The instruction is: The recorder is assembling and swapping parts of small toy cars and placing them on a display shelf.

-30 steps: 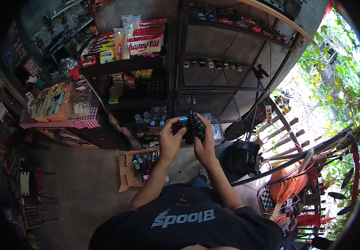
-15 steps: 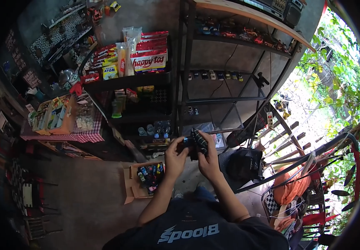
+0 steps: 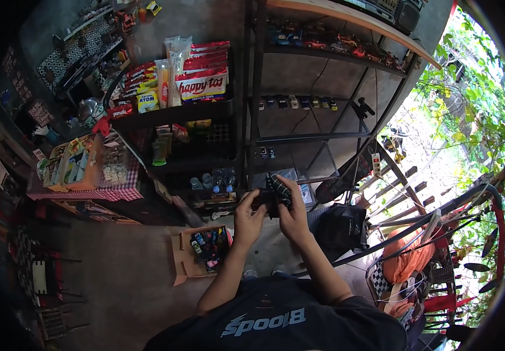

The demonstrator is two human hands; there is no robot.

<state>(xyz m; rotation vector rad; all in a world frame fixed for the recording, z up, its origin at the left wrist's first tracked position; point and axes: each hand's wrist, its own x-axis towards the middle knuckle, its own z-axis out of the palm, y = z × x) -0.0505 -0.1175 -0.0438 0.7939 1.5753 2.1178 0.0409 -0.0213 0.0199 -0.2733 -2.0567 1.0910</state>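
Both hands are raised close together in front of me, before the lower part of the shelf rack. My right hand [image 3: 292, 215] is closed on a black toy car [image 3: 280, 188] with thin pale lines, tilted upward between thumb and fingers. My left hand [image 3: 248, 217] is also closed, its fingertips pinching a small dark piece [image 3: 263, 197] beside the car. Whether that piece is part of the car or separate, I cannot tell. Below and left of my hands, an open cardboard box [image 3: 183, 257] on the floor holds several colourful toy cars [image 3: 208, 243].
A black metal shelf rack [image 3: 311, 139] ahead carries a row of small toy cars [image 3: 294, 102], with larger ones on top. To its left stands a black snack cart [image 3: 176, 114]. A checked-cloth table [image 3: 88, 195] is further left. A black bag [image 3: 346, 228] sits at right.
The view has shifted slightly. My hands stay together around the toy car; the blue spot by my left fingertips now appears dark.
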